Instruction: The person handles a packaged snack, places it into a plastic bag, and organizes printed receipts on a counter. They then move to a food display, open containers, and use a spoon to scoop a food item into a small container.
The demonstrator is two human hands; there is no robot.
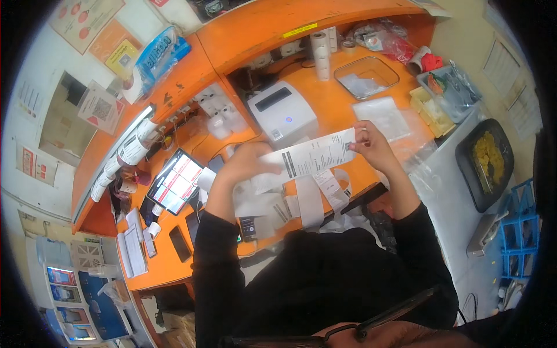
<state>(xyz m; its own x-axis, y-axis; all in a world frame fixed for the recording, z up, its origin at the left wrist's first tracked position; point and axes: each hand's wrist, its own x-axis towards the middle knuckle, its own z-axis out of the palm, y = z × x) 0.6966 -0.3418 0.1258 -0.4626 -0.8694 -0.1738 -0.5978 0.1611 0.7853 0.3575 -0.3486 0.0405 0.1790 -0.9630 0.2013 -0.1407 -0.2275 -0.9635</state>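
A long printed paper receipt point(311, 154) is stretched between my two hands above the orange desk. My left hand point(248, 163) has its left end, the fingers slightly blurred. At the right end, beside a printed code, my right hand point(370, 143) pinches the strip between thumb and fingers. Just beyond the receipt stands a white label printer point(283, 113) with a lit blue button. Below the strip, more curling paper slips point(311, 202) lie over the desk's front edge, partly covering a phone point(248, 228).
To the left are a lit tablet point(176, 180), a dark phone point(179, 243) and slips point(130, 145) hanging from a rail. Paper rolls point(320, 56), a wire-rimmed basket point(367, 58) and clear plastic bags point(383, 117) sit behind. A black tray of yellow food point(487, 163) stands right.
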